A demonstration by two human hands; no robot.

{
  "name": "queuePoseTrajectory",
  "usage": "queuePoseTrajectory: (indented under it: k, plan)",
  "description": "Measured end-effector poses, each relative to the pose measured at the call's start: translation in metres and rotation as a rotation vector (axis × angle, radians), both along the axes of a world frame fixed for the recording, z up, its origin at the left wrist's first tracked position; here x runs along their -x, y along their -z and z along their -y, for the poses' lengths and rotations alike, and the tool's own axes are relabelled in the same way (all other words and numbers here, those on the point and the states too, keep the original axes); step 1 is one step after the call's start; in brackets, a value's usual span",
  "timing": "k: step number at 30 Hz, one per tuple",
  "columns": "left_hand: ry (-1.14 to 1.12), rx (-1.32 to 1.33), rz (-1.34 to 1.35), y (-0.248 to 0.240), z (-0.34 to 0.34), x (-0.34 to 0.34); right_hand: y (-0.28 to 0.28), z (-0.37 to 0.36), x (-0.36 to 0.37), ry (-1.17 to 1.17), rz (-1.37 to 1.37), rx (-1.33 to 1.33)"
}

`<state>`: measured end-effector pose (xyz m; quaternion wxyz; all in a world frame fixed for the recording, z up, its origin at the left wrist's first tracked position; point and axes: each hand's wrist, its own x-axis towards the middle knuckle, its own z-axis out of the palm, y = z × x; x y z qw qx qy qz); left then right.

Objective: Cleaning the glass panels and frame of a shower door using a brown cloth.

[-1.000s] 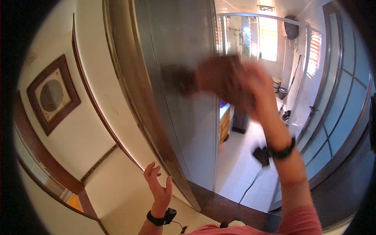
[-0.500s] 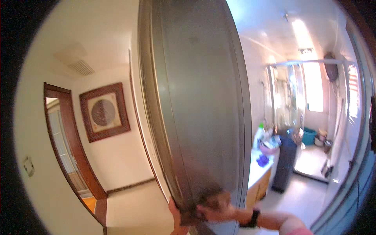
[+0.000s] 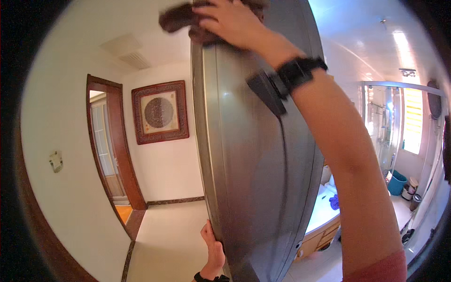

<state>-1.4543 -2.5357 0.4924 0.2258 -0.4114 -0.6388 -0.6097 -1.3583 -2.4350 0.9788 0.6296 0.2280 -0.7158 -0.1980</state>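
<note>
A tall grey door [image 3: 253,174] with a metallic sheen stands edge-on before me. Up high, my right hand [image 3: 230,23] presses a dark brown cloth [image 3: 176,19] against the door's upper part, and the cloth's loose end sticks out past the left edge. On that wrist is a black band [image 3: 300,75]. A dark box-like piece [image 3: 267,93] shows beside it; whether the thin dark line below is a cable or a reflection, I cannot tell. Low down, my left hand [image 3: 213,249] grips the door's left edge, its fingers partly hidden.
A hallway with a framed round picture [image 3: 159,113] and a brown door frame [image 3: 124,150] lies to the left. On the right is a bathroom with a white counter [image 3: 322,211], a glass shower enclosure [image 3: 380,127] and a teal bucket [image 3: 397,182].
My right hand has moved from low on the door to near its top, carrying the brown cloth. My left hand stays low at the door's edge. The view has shifted.
</note>
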Motion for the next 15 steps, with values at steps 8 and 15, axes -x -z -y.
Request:
queuePoseTrajectory:
  k: [8,15]
  plan:
    - [0.149,-0.191,0.186,-0.003,0.006,0.0,0.244,0.0,0.023,0.108,0.12,-0.28]
    - [0.437,-0.292,0.223,-0.017,-0.002,-0.006,0.297,-0.019,0.009,0.04,0.33,-0.712]
